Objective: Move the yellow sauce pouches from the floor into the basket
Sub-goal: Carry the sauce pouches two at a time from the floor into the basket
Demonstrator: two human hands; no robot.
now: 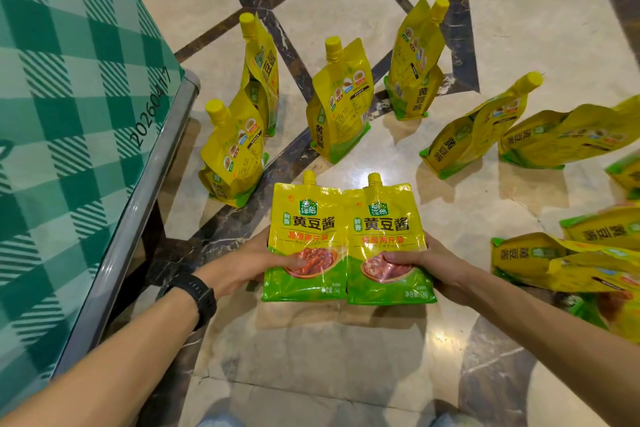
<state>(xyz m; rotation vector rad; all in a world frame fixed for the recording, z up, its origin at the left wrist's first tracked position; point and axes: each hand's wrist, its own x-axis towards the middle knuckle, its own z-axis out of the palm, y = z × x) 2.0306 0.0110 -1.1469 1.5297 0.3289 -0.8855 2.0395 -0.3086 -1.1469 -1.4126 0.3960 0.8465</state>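
- At the fingertips: left thumb [294, 264] presses the front of the left pouch [306, 229], and right thumb [391, 258] presses the front of the right pouch [386, 232]. The other fingers are hidden behind the film, so both read as pinch grips on the lower third.
- Left hand [242, 267] and right hand [433, 270] hold one pouch each. Labels face up, spouts point away from the body, side edges meet mid-frame, and both are held above the floor [346, 374].
- Step in hand, my read: carry the pair over to the basket [69, 114], the green-checked body at left with a metal rim [138, 218]. Its opening is out of view, so I can't tell what's inside.
- Doing it well:
  - Soft fill will probably sag above a low grip, so get fingers under the base.
  - Swing both left together and lift clear of the rim before lowering.
  - Set them down rather than drop them, so the spouts don't snag.
- Around:
  - Four standing pouches ahead, the nearest standing pouch [232, 152] just beside the rim.
  - One leaning pouch [474, 128] further right.
  - Flat pouches [571, 260] piled at the right edge. All are on the floor, so most of the task is left.
- In the way:
  - The nearest standing pouch sits close to the route to the rim and is easy to knock over.
  - The black watch [194, 291] on the left wrist could catch the rim.
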